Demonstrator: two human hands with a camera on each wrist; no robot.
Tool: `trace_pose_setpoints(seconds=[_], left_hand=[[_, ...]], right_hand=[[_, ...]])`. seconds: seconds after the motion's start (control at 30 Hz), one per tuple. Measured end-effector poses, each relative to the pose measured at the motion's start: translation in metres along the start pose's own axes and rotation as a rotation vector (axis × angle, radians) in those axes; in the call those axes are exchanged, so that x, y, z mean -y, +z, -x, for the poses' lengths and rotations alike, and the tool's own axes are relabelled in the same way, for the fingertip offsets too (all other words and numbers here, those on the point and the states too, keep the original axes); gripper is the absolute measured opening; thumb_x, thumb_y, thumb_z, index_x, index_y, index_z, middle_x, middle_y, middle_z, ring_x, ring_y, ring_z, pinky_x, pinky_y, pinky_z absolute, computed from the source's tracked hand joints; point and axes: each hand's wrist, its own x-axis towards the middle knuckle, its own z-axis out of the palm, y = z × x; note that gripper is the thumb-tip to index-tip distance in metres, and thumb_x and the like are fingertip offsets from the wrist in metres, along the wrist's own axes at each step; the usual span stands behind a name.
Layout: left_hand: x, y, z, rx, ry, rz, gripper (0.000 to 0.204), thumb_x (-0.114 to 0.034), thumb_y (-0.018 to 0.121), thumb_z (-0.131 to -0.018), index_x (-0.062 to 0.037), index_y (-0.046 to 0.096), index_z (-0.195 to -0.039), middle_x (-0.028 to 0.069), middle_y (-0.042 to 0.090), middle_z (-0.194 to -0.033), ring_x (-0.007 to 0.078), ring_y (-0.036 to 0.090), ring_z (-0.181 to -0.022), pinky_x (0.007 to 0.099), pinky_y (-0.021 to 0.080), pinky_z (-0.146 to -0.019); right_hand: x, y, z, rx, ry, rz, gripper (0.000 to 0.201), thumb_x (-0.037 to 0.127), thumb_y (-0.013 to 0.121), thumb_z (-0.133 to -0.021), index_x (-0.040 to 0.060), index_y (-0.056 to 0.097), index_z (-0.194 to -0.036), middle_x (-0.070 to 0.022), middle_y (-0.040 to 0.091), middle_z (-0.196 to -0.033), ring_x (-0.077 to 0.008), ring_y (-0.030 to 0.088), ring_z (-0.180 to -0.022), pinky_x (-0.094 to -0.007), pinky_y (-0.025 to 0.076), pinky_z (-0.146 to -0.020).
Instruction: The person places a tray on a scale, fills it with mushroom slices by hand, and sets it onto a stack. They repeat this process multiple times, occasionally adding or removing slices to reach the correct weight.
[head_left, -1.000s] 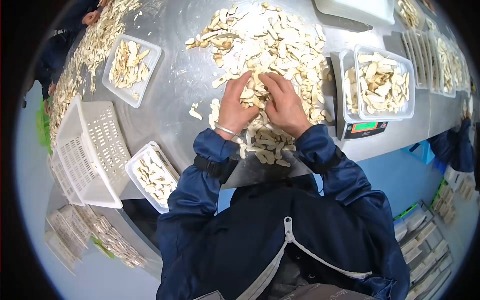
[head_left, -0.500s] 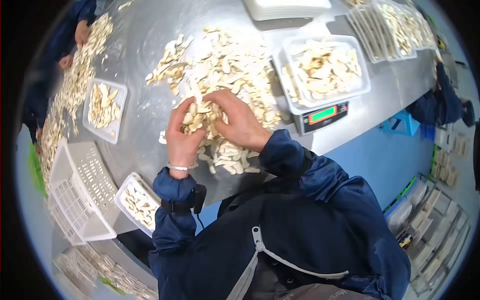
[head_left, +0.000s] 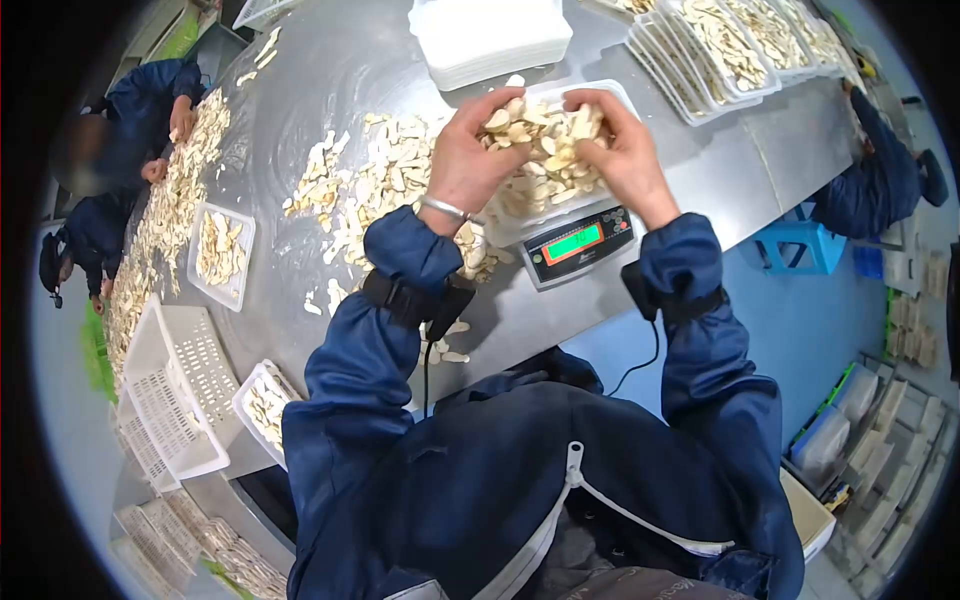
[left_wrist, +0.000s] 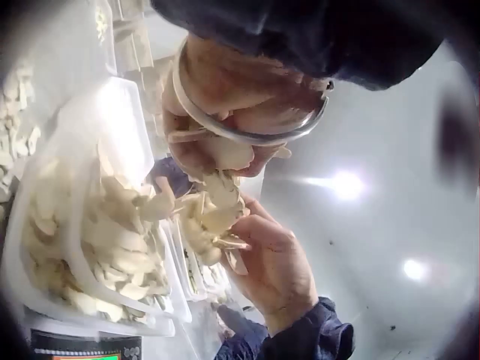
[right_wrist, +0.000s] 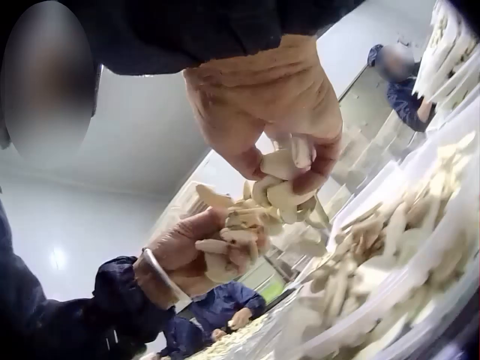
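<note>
Both hands hold one heap of pale mushroom slices [head_left: 545,135] between them, just above a clear tray [head_left: 545,215] that stands on a digital scale [head_left: 580,245]. My left hand [head_left: 470,150], with a metal bangle on its wrist, cups the heap's left side. My right hand [head_left: 622,140] cups the right side. The left wrist view shows slices [left_wrist: 214,214] pressed between both palms over the filled tray [left_wrist: 82,247]. In the right wrist view, fingers [right_wrist: 281,146] curl round slices [right_wrist: 277,191] above the tray [right_wrist: 375,300].
A loose pile of slices [head_left: 370,185] lies on the steel table [head_left: 310,80] left of the scale. Stacked empty trays [head_left: 490,35] stand behind, filled trays [head_left: 740,40] at the far right. A white basket [head_left: 170,390] and small trays [head_left: 222,250] are left. Other workers [head_left: 150,100] stand nearby.
Both hands gathered slices from the table pile, lifted them and carried them right, to above the tray on the scale. My head view has shifted with them.
</note>
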Motion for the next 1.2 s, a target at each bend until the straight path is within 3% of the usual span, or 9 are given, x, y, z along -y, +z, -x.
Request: trace_pose_setpoints(seconds=[0.13,0.33,0.43,0.57,0.6,0.67,0.77,1.13,1.2], left_hand=[[-0.001,0.017,-0.014,0.050,-0.160,0.154,0.051,0.003,0.069,-0.072,-0.0067,0.061,-0.121,0.0035,0.066,-0.103,0.0104,0.062,-0.089,0.0243,0.052,-0.077],[-0.011,-0.013,0.004,-0.022,-0.229,0.097,0.050,0.004,0.068,-0.076,-0.0070,0.059,-0.124,0.0047,0.066,-0.100,0.0095,0.063,-0.080,0.0219,0.053,-0.068],[-0.021,-0.040,0.037,-0.099,-0.263,0.023,0.050,0.003,0.067,-0.077,-0.0061,0.058,-0.125,0.0055,0.066,-0.101,0.0085,0.061,-0.078,0.0215,0.051,-0.068],[0.009,-0.078,0.104,-0.237,-0.365,-0.055,0.052,0.006,0.064,-0.077,-0.0059,0.057,-0.127,0.0046,0.065,-0.102,0.0077,0.060,-0.081,0.0205,0.050,-0.069],[0.021,-0.090,0.122,-0.263,-0.494,-0.076,0.052,0.007,0.063,-0.077,-0.0057,0.057,-0.128,0.0042,0.066,-0.104,0.0081,0.060,-0.083,0.0213,0.050,-0.070],[0.062,-0.110,0.155,-0.322,-0.451,-0.002,0.051,0.007,0.064,-0.077,-0.0065,0.058,-0.126,0.0041,0.066,-0.102,0.0086,0.061,-0.083,0.0222,0.049,-0.071],[0.081,-0.118,0.183,-0.397,-0.585,0.131,0.047,0.004,0.066,-0.078,-0.0066,0.060,-0.123,0.0046,0.066,-0.102,0.0092,0.061,-0.084,0.0223,0.049,-0.072],[0.123,-0.147,0.209,-0.530,-0.590,0.031,0.040,-0.009,0.067,-0.087,0.0010,0.057,-0.124,0.0076,0.066,-0.109,0.0132,0.063,-0.091,0.0253,0.050,-0.080],[0.129,-0.150,0.212,-0.539,-0.563,0.027,0.037,-0.013,0.067,-0.088,-0.0023,0.059,-0.123,0.0058,0.067,-0.103,0.0105,0.062,-0.082,0.0231,0.049,-0.069]], right_hand=[[-0.021,-0.050,-0.010,0.068,0.225,0.115,0.047,0.003,0.055,-0.078,0.0097,0.057,-0.125,-0.0070,0.063,-0.110,-0.0171,0.059,-0.097,-0.0280,0.047,-0.087],[-0.020,-0.079,-0.003,0.031,-0.021,0.169,0.044,0.003,0.048,-0.083,0.0044,0.056,-0.126,-0.0096,0.063,-0.122,-0.0192,0.057,-0.113,-0.0294,0.045,-0.094],[-0.011,-0.100,0.019,-0.131,-0.078,0.110,0.038,-0.003,0.045,-0.085,-0.0025,0.059,-0.120,-0.0120,0.066,-0.113,-0.0180,0.060,-0.105,-0.0280,0.044,-0.095],[-0.022,-0.118,0.067,-0.232,0.056,-0.045,0.029,-0.002,0.046,-0.089,-0.0046,0.061,-0.114,-0.0110,0.067,-0.105,-0.0186,0.063,-0.096,-0.0274,0.048,-0.088],[-0.027,-0.119,0.077,-0.244,0.111,-0.009,0.029,-0.002,0.047,-0.089,-0.0046,0.061,-0.113,-0.0107,0.067,-0.104,-0.0181,0.063,-0.095,-0.0272,0.049,-0.087],[-0.037,-0.120,0.097,-0.265,0.224,0.064,0.027,-0.002,0.047,-0.088,-0.0048,0.062,-0.111,-0.0100,0.067,-0.102,-0.0172,0.064,-0.092,-0.0269,0.049,-0.085],[-0.056,-0.112,0.115,-0.311,0.267,0.163,0.026,0.000,0.049,-0.087,-0.0021,0.064,-0.108,-0.0091,0.068,-0.099,-0.0153,0.064,-0.086,-0.0258,0.049,-0.080],[-0.049,-0.109,0.118,-0.302,0.305,0.213,0.026,-0.001,0.047,-0.089,-0.0049,0.062,-0.109,-0.0083,0.066,-0.099,-0.0136,0.061,-0.085,-0.0248,0.048,-0.080],[-0.051,-0.111,0.119,-0.308,0.302,0.221,0.025,0.001,0.048,-0.088,-0.0035,0.063,-0.107,-0.0079,0.067,-0.097,-0.0139,0.062,-0.084,-0.0251,0.049,-0.079]])
